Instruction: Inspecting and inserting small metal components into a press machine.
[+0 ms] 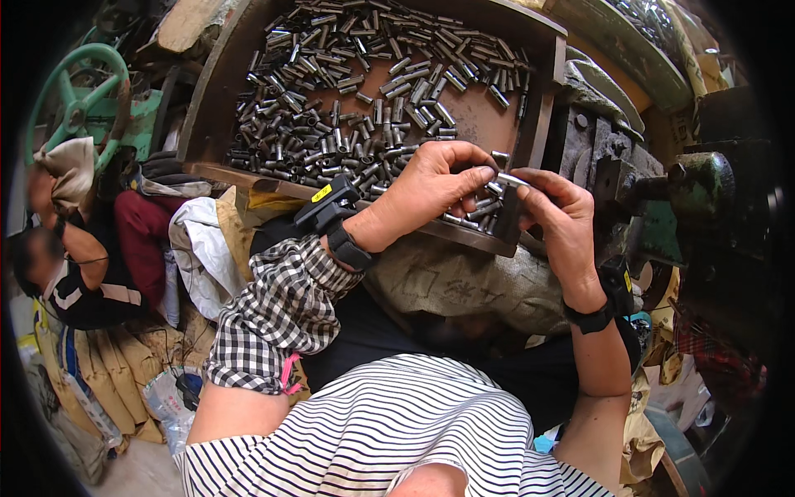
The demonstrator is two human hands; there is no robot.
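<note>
Over the near right corner of a wooden tray (537, 124), my two hands meet at one short metal tube (511, 179). My left hand (435, 186) pinches its left end between thumb and forefinger. On its other end, the thumb and fingers of my right hand (559, 217) are closed too. Many similar metal tubes (331, 137) lie loose in the tray, heaped thickest at its left and far sides. A few more tubes (484, 211) sit just below my fingers in the near corner.
A dark, greasy machine (704, 195) stands close to my right hand. Cloth sacking (472, 286) hangs below the tray's near edge. At far left are a green handwheel (79, 108) and another person (74, 265) holding a cloth. Brown sacks (124, 373) lie at lower left.
</note>
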